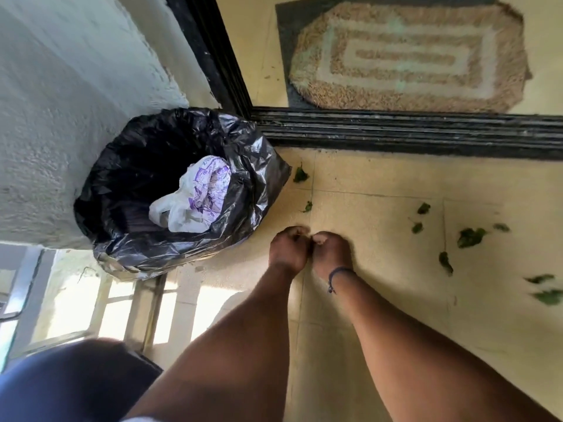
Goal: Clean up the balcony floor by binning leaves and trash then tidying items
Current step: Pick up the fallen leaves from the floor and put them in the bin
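Currently logged, head view, past state:

- Left hand [288, 248]: extended over the tiled floor [380, 184], fingers curled under; contents, if any, hidden from above. Knuckles touching those of the right hand.
- Right hand [330, 251]: alongside the left, fingers likewise curled under; cannot tell whether anything was pinched. Dark cord bracelet [339, 274] worn at the wrist.
- Bin [170, 193]: lined with a black plastic bag, stood against the pale rough wall [76, 102], just left of both hands. Held a crumpled white plastic bag with purple print [198, 194] lying inside.
- Green leaves [470, 237]: scattered loose on the floor, mostly to the right of the hands; two smaller pieces [301, 175] near the bin's right side, between bin and door track.
- Black sliding-door track [411, 132]: ran across the floor beyond the hands.
- Beige patterned doormat [408, 56]: lay past the track, on a darker underlay.
- Railing bars [134, 300]: visible at lower left, in bright sunlight.
- Dark blue garment [61, 385]: blurred, at bottom left edge.
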